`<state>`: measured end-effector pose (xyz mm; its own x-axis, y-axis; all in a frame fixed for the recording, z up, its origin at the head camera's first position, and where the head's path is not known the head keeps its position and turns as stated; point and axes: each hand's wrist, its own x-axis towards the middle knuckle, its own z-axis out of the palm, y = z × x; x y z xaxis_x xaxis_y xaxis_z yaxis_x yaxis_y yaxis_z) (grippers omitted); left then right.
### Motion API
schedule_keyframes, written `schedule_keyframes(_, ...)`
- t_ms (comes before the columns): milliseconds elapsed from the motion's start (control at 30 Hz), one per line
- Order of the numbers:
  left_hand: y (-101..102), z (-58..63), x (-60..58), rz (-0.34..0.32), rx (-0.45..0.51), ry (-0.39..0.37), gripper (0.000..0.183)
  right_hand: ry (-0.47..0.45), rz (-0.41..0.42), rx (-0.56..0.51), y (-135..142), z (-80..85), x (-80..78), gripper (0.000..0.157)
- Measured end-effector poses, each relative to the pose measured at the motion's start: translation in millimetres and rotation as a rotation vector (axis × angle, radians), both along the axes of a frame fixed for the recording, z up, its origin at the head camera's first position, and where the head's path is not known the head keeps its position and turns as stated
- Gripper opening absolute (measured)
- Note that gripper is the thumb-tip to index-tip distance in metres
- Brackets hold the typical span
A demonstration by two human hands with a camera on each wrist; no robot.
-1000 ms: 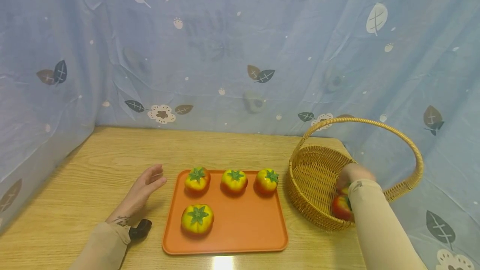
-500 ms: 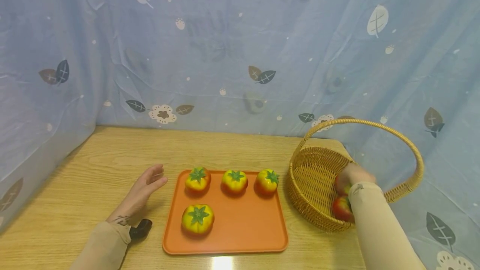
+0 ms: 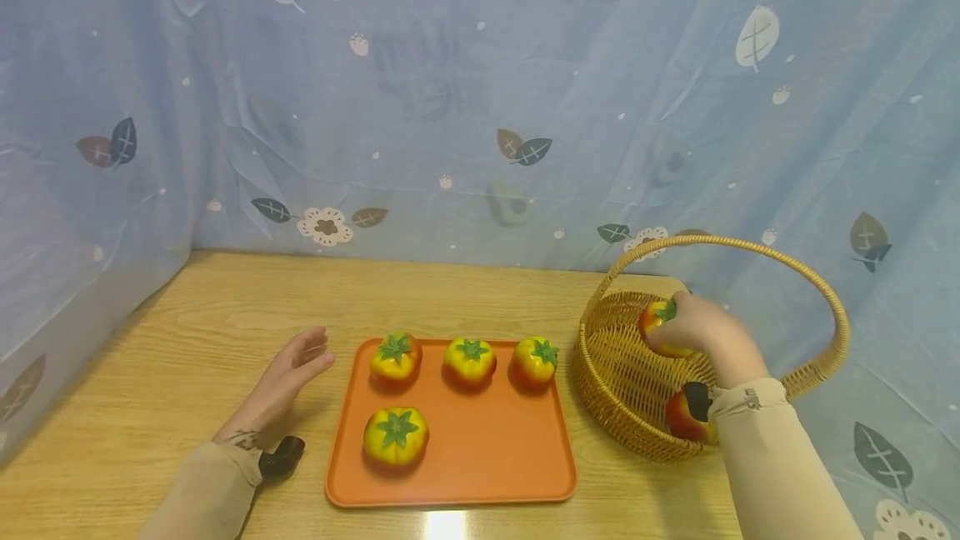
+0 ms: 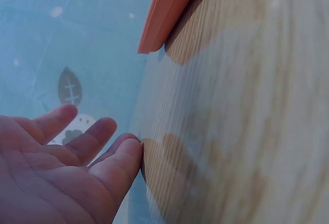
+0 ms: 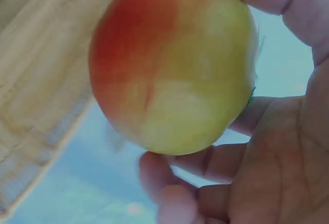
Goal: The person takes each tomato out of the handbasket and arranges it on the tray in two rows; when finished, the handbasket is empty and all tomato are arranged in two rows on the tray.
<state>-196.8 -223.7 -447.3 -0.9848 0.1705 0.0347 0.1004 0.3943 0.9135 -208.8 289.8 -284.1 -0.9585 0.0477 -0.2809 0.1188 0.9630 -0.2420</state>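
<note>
Basket [image 3: 621,377]: round, woven wicker, tall arched handle; stands on the tabletop [image 3: 255,294], just right of the tray. Contents: one red fruit [image 3: 682,417], near side, partly hidden behind the right wrist.

Held fruit [image 3: 654,325]: red and yellow, green leaf cap; gripped between thumb and fingers of the right hand [image 3: 703,327]. From where I stand it shows against the basket's interior; its exact height I cannot tell.

Tray [image 3: 495,457]: orange, rectangular, low rim. Contents: far-left fruit [image 3: 395,363], middle fruit [image 3: 468,367] and far-right fruit [image 3: 532,367] in a row along the far edge; near-left fruit [image 3: 395,442] by itself, nearer me. All capped green.

Left hand [image 3: 281,377]: fingers loosely extended, beside the tray, apart from it.

Backdrop: blue curtain [image 3: 442,107], leaf-and-flower print.
</note>
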Motion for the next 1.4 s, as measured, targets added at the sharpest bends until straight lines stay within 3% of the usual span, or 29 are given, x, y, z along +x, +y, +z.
schedule_keyframes(67, 0, 0.5, -0.4, -0.002, 0.004, 0.001, 0.063, 0.048, 0.040, -0.026, -15, 7.1, 10.1, 0.072)
schedule_keyframes(167, 0, 0.7, -1.0, 0.002, 0.006, 0.004, 0.063, 0.119, 0.122, -0.071, -38, 12.8, 21.1, 0.072)
schedule_keyframes(300, -1, 0.5, -1.0, 0.008, 0.006, 0.003, 0.063, 0.180, 0.241, -0.151, -68, 8.3, 27.1, 0.076)
schedule_keyframes(433, -1, 0.2, -0.4, 0.004, 0.009, 0.003, 0.063, 0.189, 0.291, -0.259, -98, -10.2, 29.8, 0.072)
schedule_keyframes(600, -1, -0.3, 0.1, -0.004, 0.003, 0.007, 0.062, 0.176, 0.419, -0.374, -129, -41.8, 33.9, 0.065)
schedule_keyframes(800, 0, 0.5, 1.1, 0.002, -0.007, 0.014, 0.062, 0.112, 0.579, -0.384, -155, -75.2, 41.0, 0.062)
schedule_keyframes(1067, 0, -0.3, 1.0, -0.006, 0.009, 0.007, 0.065, 0.015, 0.584, -0.376, -170, -93.9, 49.1, 0.059)
schedule_keyframes(1400, 0, 1.1, 0.8, -0.010, -0.005, 0.009, 0.063, -0.028, 0.555, -0.350, -172, -109.7, 49.3, 0.063)
